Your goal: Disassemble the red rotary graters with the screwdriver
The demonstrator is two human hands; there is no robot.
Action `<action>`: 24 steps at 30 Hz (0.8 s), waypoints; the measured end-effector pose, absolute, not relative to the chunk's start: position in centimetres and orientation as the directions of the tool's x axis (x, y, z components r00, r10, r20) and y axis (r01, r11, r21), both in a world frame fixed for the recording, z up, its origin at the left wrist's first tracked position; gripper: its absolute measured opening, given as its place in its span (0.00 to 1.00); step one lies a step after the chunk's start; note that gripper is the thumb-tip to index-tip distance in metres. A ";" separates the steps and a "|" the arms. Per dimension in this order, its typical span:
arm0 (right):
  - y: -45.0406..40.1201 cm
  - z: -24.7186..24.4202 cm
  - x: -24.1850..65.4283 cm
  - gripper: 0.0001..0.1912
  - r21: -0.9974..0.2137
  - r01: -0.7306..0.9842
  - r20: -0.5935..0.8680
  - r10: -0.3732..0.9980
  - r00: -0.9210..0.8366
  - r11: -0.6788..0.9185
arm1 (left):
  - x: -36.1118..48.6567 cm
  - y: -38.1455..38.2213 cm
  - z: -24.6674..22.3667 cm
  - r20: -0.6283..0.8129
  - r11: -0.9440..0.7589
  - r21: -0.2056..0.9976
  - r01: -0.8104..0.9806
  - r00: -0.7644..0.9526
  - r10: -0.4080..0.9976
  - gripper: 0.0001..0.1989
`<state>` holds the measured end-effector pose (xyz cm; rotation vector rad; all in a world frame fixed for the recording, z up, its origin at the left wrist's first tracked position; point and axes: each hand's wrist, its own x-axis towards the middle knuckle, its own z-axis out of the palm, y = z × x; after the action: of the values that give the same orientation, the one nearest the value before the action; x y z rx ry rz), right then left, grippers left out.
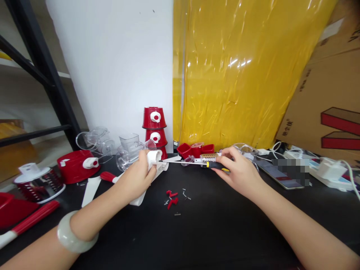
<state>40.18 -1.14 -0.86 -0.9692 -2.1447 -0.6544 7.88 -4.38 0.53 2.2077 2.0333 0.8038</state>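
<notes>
My left hand (142,168) is closed on a white plastic part (153,158) with a round hollow end that faces right. In my right hand (234,165) is a screwdriver (216,165) with a black and yellow handle, held level. Its long shaft points left, and the tip reaches the round end of the white part; whether it touches a screw inside I cannot tell. Below the shaft, small red plastic pieces (172,200) lie on the black table (213,228) among several loose screws (185,195). Behind the screwdriver lies a metal grater drum (208,157).
Red cone-shaped housings (154,137) stand stacked at the back. Clear plastic parts (129,146), a red base (78,167) and another drum (39,183) sit on the left. On the right are a phone (281,174) and a power strip (332,172) with cables.
</notes>
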 end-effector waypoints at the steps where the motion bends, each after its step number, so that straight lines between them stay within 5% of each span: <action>1: -1.2 -0.8 40.1 0.13 0.118 0.793 0.763 0.456 -0.458 0.598 | 7.9 -4.4 0.5 0.342 -0.143 0.365 0.920 0.011 0.940 0.15; 4: -1.2 -0.8 40.1 0.21 -0.009 0.781 0.734 0.535 -0.419 0.624 | 8.0 -4.5 0.7 0.342 -0.141 0.360 0.922 0.010 0.940 0.17; 8: -0.3 -1.0 40.4 0.14 -0.090 0.731 0.611 0.617 -0.496 0.676 | 8.1 -4.5 0.9 0.340 -0.132 0.349 0.928 0.006 0.940 0.19; 16: 0.3 -1.2 40.9 0.04 0.132 0.762 0.738 0.451 -0.503 0.634 | 8.0 -4.4 0.6 0.331 -0.166 0.338 0.926 0.048 0.942 0.17; 21: -0.3 -1.3 40.5 0.22 0.086 0.849 0.679 0.593 -0.434 0.522 | 8.4 -4.8 0.7 0.338 -0.165 0.325 0.931 0.049 0.940 0.16; 24: -0.6 -1.2 40.3 0.19 0.071 0.841 0.576 0.666 -0.473 0.536 | 8.5 -4.8 0.8 0.335 -0.158 0.304 0.939 0.050 0.941 0.16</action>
<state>40.28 -0.57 -1.17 -1.2219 -2.2881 -0.4775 8.48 -4.81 0.82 2.2736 2.0363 0.7300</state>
